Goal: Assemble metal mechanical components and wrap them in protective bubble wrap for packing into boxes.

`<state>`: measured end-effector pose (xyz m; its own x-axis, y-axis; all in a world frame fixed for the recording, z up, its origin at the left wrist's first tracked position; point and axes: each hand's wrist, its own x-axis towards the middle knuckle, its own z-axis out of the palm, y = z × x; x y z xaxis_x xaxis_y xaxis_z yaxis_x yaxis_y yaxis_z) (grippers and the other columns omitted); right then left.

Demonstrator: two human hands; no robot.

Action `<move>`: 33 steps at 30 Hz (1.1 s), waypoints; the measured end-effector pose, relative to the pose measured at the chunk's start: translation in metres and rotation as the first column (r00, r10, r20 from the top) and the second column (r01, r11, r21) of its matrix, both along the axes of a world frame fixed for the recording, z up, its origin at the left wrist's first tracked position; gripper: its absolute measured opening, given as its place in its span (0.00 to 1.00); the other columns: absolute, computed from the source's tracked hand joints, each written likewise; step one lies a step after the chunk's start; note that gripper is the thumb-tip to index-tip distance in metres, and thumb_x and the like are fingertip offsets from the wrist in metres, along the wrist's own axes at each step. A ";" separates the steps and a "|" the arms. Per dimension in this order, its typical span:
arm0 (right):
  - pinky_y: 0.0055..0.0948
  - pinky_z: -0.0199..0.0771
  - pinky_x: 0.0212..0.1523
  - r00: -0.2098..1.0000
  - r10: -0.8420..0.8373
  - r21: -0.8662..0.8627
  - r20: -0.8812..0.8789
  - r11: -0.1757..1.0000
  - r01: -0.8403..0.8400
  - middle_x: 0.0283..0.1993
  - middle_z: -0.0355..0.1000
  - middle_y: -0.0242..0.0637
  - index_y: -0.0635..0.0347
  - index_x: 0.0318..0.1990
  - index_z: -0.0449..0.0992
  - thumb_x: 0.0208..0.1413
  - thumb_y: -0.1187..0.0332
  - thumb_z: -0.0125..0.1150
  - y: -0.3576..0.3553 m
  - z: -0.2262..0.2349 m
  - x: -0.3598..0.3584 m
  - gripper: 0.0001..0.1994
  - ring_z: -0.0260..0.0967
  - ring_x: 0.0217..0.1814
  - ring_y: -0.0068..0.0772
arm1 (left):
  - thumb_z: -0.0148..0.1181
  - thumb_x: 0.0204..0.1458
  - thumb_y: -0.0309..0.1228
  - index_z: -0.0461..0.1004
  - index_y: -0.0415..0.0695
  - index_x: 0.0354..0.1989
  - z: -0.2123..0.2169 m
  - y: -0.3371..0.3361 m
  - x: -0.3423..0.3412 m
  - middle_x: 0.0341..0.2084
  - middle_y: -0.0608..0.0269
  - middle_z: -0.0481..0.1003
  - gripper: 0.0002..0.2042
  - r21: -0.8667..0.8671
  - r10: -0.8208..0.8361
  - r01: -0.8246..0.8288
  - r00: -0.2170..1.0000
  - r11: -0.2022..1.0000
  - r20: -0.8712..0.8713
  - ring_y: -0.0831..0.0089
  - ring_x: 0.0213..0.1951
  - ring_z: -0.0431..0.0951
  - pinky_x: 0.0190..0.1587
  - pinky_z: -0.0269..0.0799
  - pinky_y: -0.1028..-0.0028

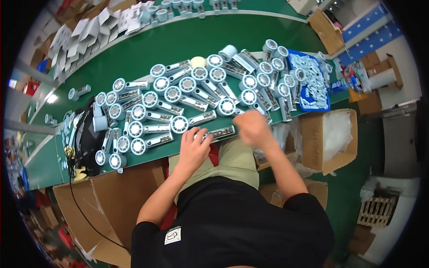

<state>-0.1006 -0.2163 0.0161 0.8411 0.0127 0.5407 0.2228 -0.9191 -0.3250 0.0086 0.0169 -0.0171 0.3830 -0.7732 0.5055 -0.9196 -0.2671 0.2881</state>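
A slim handheld unit [222, 131] with a silvery, dark-marked strip lies at the table's near edge, to the left of the blue tray [316, 109] and nearer the person than it. Its long axis runs sideways across the body, the visible end pointing roughly toward the tray's near side. The left hand [194, 145] is the nearer one: its spread fingers lie over the end away from the tray, hiding it, and I cannot tell whether they clamp the unit or only rest there. The right hand [254, 129], on the tray side, is curled and blurred just beside the visible end; whether it touches that end or pinches something is unclear. Left of the tray, beyond both hands, many round-headed pale blue units [179, 124] lie close together on the green table [187, 38]. Small pale blue parts [313, 80] fill the tray, and an open cardboard box [312, 143] stands just on its near side.
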 end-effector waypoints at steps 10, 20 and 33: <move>0.45 0.73 0.49 0.180 -0.854 -0.158 -0.489 0.289 0.944 0.47 0.78 0.49 0.62 0.46 0.77 0.52 0.66 0.58 -0.308 -0.043 -0.094 0.15 0.73 0.48 0.56 | 0.62 0.40 0.21 0.75 0.46 0.43 0.011 -0.009 -0.005 0.49 0.63 0.72 0.18 -0.010 -0.006 0.005 0.996 1.000 -0.091 0.56 0.51 0.69 0.54 0.66 0.61; 0.35 0.75 0.44 0.470 -0.815 0.050 -0.338 0.483 0.874 0.48 0.78 0.45 0.58 0.54 0.76 0.56 0.66 0.54 -0.324 -0.021 -0.091 0.19 0.75 0.41 0.43 | 0.62 0.37 0.23 0.74 0.47 0.44 0.008 -0.014 -0.003 0.50 0.64 0.70 0.21 -0.046 -0.057 0.053 0.994 0.998 -0.095 0.58 0.52 0.69 0.54 0.65 0.60; 0.26 0.73 0.43 0.986 0.002 0.502 -0.169 0.861 0.084 0.36 0.80 0.35 0.63 0.35 0.82 0.42 0.79 0.70 0.054 -0.017 0.013 0.10 0.73 0.42 0.30 | 0.62 0.40 0.23 0.73 0.46 0.47 0.003 -0.007 -0.001 0.47 0.65 0.72 0.21 -0.087 -0.002 -0.022 0.965 0.996 -0.261 0.59 0.51 0.69 0.55 0.63 0.63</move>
